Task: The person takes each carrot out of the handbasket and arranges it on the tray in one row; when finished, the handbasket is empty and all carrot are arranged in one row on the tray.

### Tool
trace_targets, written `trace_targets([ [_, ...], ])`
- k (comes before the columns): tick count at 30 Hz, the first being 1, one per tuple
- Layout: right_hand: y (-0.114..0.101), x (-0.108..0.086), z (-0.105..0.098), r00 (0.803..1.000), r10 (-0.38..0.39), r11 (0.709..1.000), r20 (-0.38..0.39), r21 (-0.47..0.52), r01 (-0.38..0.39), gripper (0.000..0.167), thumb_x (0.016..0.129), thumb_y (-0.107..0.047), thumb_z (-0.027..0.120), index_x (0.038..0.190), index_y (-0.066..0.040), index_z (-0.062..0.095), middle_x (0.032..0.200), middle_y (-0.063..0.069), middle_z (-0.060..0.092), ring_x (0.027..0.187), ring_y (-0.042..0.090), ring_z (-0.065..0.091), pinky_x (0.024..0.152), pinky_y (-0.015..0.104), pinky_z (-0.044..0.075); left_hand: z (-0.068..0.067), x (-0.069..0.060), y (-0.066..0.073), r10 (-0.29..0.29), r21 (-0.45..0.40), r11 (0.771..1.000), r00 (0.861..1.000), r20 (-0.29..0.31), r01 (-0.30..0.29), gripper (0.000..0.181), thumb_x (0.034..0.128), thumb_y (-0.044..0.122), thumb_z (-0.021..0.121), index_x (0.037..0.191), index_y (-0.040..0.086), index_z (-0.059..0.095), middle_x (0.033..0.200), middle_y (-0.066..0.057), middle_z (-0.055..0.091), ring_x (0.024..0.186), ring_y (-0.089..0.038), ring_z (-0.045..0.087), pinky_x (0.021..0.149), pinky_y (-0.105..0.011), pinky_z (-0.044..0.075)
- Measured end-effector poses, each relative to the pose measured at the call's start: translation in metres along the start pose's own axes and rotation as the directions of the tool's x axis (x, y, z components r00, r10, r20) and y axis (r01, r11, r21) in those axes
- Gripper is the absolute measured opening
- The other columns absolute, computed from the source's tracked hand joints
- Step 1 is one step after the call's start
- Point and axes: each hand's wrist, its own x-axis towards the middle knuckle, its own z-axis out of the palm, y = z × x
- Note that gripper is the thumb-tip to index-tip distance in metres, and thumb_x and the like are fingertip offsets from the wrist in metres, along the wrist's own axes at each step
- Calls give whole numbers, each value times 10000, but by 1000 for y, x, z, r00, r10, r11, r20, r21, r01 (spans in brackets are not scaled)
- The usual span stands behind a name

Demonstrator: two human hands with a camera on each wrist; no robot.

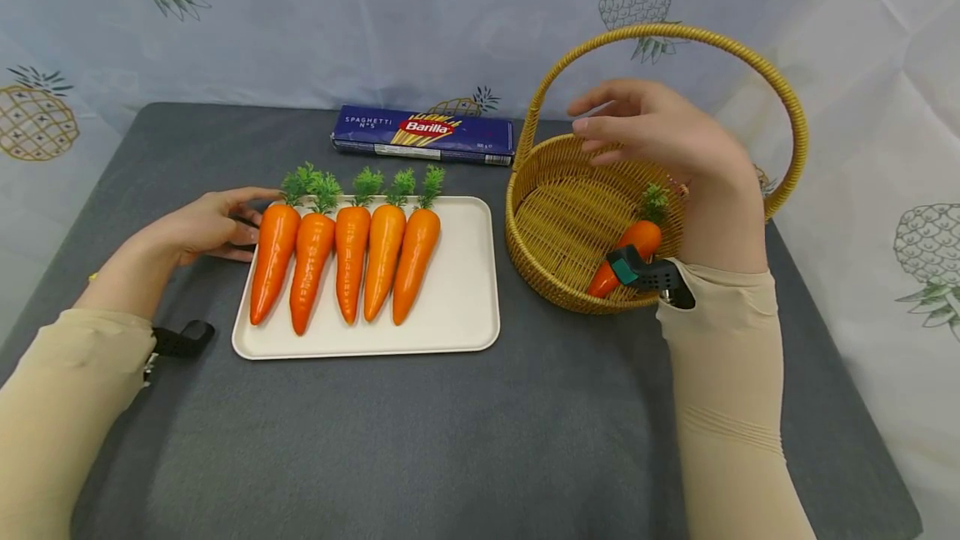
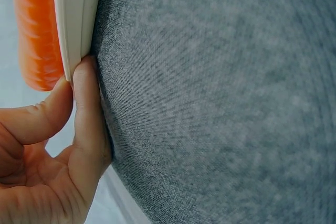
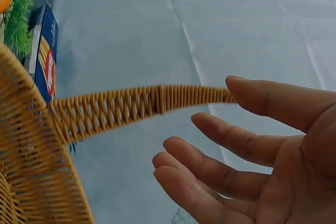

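Several orange carrots (image 1: pixel 350 261) with green tops lie side by side on a cream rectangular tray (image 1: pixel 467 273). At the tray's left edge is my left hand (image 1: pixel 201 225); in the left wrist view its thumb (image 2: pixel 55 109) and a finger pinch the rim. My right hand (image 1: pixel 660 127) hovers above a wicker basket (image 1: pixel 536 267), under its arched handle (image 1: pixel 789 107). Its fingers are spread and loosely bent, holding nothing, as the right wrist view shows. One carrot (image 1: pixel 640 237) lies inside the basket, partly hidden by the right wrist strap.
A blue spaghetti box (image 1: pixel 423 137) lies behind the tray, close to the basket's left side. The grey tabletop (image 1: pixel 390 440) stretches in front. Behind the table hangs a pale cloth (image 1: pixel 300 23) printed with pineapples.
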Motion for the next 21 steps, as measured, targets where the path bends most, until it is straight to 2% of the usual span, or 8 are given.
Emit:
trace_targets([
  [9, 28, 2, -13, 996, 86, 996, 23, -25, -86, 529, 964, -437, 587, 1364, -97, 518, 1177, -43, 603, 987, 98, 649, 837, 183, 584, 1, 0, -2, 7, 1, 1000, 1000, -7, -7, 709, 1002, -9, 450, 1604, 145, 108, 1201, -160, 400, 950, -124, 596, 828, -358, 624],
  [15, 50, 7, -14, 984, 155, 987, 85, -45, -152, 580, 961, -468, 580, 1390, -90, 486, 1242, -3, 576, 1003, 94, 633, 869, 223, 581, 1, 1, -1, 10, 0, 1000, 1000, -7, -10, 710, 997, -15, 446, 1603, 137, 109, 1194, -163, 406, 940, -133, 605, 822, -357, 625],
  [21, 67, 11, -12, 972, 211, 977, 100, -62, -206, 624, 964, -489, 562, 1417, -73, 457, 1360, 87, 522, 1003, 57, 631, 900, 251, 584, 1, 1, -2, 9, -5, 1000, 1000, -8, -9, 709, 997, -13, 450, 1602, 139, 113, 1184, -156, 404, 938, -135, 602, 818, -352, 625],
])
